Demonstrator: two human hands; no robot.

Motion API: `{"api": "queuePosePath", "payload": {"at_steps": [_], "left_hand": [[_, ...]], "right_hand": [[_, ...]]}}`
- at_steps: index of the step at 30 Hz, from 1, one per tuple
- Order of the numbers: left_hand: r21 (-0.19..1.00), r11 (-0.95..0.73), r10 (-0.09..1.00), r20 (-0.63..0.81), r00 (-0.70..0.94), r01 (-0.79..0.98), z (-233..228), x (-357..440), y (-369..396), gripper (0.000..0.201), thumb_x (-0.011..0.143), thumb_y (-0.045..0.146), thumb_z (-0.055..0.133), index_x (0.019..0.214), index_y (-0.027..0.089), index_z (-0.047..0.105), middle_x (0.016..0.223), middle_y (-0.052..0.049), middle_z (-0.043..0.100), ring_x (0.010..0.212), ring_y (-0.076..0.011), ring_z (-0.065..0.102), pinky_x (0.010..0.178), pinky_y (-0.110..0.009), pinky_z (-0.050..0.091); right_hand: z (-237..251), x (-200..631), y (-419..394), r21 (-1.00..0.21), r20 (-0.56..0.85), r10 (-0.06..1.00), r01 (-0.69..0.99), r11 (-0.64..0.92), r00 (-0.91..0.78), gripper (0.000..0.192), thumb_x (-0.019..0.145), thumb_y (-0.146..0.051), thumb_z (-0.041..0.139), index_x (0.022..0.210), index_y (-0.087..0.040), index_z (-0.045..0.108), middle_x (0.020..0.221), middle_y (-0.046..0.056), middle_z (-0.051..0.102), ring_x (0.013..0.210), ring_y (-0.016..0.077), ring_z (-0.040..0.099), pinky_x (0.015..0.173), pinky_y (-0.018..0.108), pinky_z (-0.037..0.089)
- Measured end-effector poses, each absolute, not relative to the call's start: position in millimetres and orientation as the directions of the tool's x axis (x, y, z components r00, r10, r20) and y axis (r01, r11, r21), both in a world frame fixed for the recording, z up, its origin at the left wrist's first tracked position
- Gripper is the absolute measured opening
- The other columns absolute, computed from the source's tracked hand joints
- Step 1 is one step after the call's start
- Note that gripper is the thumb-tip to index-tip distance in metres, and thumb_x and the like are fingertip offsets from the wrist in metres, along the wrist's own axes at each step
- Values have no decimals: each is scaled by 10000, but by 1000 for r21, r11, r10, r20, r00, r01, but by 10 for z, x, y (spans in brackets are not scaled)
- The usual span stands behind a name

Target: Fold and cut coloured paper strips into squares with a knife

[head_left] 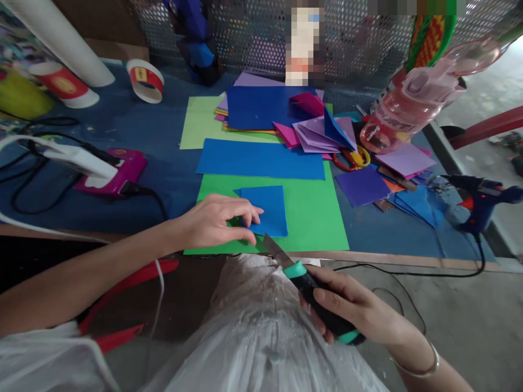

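- Head view: left hand [218, 220] lies flat, fingers pinning blue square [265, 209] on green sheet [314, 218] at table edge [388, 257], so it can't slide.
- Right hand [351, 310] is clenched around knife [314, 291], blade angled up at the square's near edge.

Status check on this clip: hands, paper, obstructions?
Left hand pressing blue paper square on green sheet. Right hand gripping utility knife, blade at square's near edge. Nothing between.

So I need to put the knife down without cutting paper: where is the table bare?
Bare blue tabletop lies between the pink device and the light green sheet. Right of the green sheet it is crowded: folded papers, scissors, glue gun.
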State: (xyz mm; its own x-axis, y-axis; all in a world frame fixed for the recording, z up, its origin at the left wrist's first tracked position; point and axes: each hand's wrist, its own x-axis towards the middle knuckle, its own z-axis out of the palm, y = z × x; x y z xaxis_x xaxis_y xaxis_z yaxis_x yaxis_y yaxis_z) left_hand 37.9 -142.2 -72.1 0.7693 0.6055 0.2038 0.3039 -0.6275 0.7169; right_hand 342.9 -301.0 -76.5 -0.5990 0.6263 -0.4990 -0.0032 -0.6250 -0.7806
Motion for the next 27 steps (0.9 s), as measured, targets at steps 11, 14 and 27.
{"api": "queuePosePath", "payload": {"at_steps": [11, 14, 27], "left_hand": [[616, -688, 448, -55, 892, 384, -539, 212, -1294, 815, 896, 319, 818, 1615, 331, 435, 1695, -54, 447, 1620, -262, 321, 1317, -429, 292], [591, -697, 461, -65, 885, 406, -574, 236, -1282, 722, 907, 327, 805, 1570, 331, 520, 1628, -26, 540, 1585, -246, 397, 1319, -383, 292], [698, -635, 482, 22, 876, 331, -574, 274, -1132, 291, 1052, 315, 568, 1242, 313, 790, 1415, -10, 720, 1434, -216, 595, 1209, -347, 472]], "right_hand": [[-802, 3434, -3009, -765, -523, 619, 3, -644, -585, 573, 1030, -565, 621, 1476, -212, 549, 833, 11, 666, 621, 95, 638, 584, 209, 526], [-817, 3438, -3012, -772, -517, 623, 5, -635, -587, 579, 1035, -561, 617, 1491, -214, 541, 827, 8, 666, 601, 86, 634, 568, 197, 516], [-783, 3393, -3004, -765, -492, 628, -46, -643, -603, 570, 1017, -563, 646, 1467, -221, 575, 838, 3, 648, 617, 87, 625, 575, 205, 531]]}}
